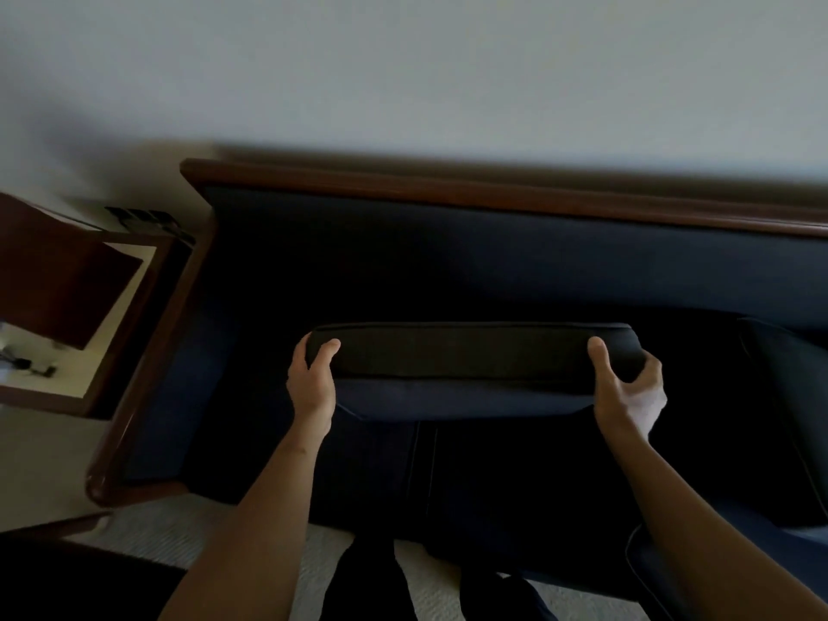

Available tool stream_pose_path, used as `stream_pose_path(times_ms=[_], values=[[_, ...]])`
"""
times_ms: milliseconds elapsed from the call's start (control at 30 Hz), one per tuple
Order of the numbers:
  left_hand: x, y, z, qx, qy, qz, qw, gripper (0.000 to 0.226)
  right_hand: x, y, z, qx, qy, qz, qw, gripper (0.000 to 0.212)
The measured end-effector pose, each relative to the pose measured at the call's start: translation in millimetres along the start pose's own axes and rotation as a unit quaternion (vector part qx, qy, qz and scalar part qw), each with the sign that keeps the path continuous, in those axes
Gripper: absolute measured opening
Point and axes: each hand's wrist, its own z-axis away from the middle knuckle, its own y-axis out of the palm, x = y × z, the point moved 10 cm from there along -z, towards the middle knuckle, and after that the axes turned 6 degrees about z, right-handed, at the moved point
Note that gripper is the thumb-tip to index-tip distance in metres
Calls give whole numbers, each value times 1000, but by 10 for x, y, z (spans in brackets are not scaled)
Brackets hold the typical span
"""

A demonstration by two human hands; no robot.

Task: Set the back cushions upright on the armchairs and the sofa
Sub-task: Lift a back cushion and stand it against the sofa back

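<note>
Sofa (493, 271) in navy with wood trim, right end cut off, open seat behind, back cushion (470, 374) held above the seat's front edge, left hand (313, 378) and right hand (627, 387) clamped round its ends, second cushion (779, 419) kinda lost in shadow

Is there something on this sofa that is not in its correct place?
Yes. The back cushion is off the sofa's backrest, held between left hand and right hand. Another cushion leans at the right.
</note>
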Motion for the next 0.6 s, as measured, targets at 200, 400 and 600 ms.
stream_pose_path(times_ms=[200, 400, 600], values=[[-360, -434, -584, -41, 11, -9, 999, 51, 443, 439, 443, -30, -9, -11, 999, 76], [-1140, -895, -1443, -47, 64, -24, 997, 53, 1059, 1223, 842, -31, 0, -46, 998, 77], [-1818, -1161, -2321, -25, 118, -23, 992, 48, 1771, 1967, 943, -35, -19, -59, 997, 81]])
